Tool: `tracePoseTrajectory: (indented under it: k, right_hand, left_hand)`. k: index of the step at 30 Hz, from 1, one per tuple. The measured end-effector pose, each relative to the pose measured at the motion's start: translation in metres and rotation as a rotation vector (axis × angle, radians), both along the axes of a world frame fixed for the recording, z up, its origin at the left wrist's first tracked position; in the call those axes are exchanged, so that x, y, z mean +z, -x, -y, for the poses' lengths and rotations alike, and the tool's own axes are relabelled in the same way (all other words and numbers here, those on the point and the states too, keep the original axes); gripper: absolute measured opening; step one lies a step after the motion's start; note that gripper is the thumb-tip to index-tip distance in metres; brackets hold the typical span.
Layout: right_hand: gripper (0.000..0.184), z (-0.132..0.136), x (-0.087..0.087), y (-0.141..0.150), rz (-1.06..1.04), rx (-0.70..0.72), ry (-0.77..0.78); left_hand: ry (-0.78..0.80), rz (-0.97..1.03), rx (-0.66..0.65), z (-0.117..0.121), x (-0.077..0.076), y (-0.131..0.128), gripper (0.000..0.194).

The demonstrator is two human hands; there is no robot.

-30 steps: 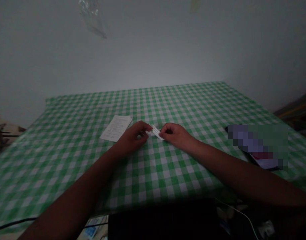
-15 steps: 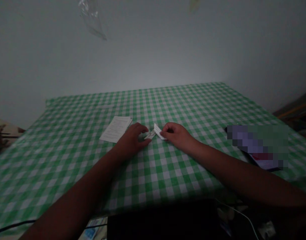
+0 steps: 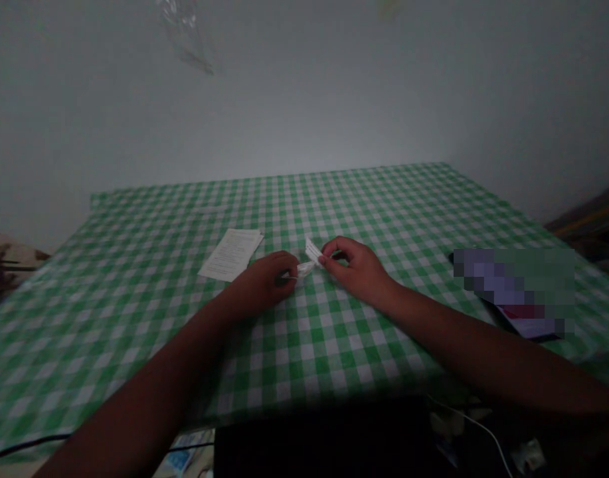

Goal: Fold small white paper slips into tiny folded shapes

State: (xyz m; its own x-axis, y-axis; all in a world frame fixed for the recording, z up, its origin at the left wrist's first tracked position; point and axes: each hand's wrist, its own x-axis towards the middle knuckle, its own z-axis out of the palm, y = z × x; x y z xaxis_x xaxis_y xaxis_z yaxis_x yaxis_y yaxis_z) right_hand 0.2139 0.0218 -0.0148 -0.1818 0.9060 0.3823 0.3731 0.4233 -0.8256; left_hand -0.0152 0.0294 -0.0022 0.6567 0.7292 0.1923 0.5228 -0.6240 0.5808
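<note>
Between my two hands is a small folded piece of printed white paper (image 3: 313, 251), raised slightly over the tablecloth. The fingertips of my right hand (image 3: 356, 264) pinch its right part, where a flap stands up at a slant. My left hand (image 3: 270, 277) has thumb and fingers closed on the paper's left end, and part of that end is hidden by the fingers. Left of my left hand lies a small stack of printed paper sheets (image 3: 228, 255), flat on the cloth.
A green and white checked tablecloth (image 3: 304, 206) covers the table, which stands against a pale wall. To the right lies a dark-edged phone-like device (image 3: 503, 292), partly blurred out. A black cable (image 3: 30, 446) crosses the near left corner. Clear plastic (image 3: 184, 33) hangs on the wall.
My left thumb and fingers have closed onto the paper's left end, where before they were apart around it. My right hand has risen slightly with the folded paper.
</note>
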Motion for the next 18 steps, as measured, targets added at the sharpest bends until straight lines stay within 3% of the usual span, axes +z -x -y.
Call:
tracePoseTrajectory:
  k: [3, 10, 18]
  right_hand:
    - [0.008, 0.0012, -0.0018, 0.0007, 0.014, 0.035, 0.004]
    - [0.013, 0.0019, -0.0071, 0.0038, -0.084, 0.1, 0.212]
    - [0.014, 0.0035, -0.005, 0.0059, -0.188, 0.113, 0.381]
  left_hand:
    - [0.041, 0.004, 0.016, 0.0018, 0.0013, 0.0006, 0.007]
    - [0.058, 0.078, 0.122, 0.0054, 0.0082, -0.0004, 0.02]
    - [0.252, 0.257, 0.101, 0.0042, 0.002, -0.007, 0.026]
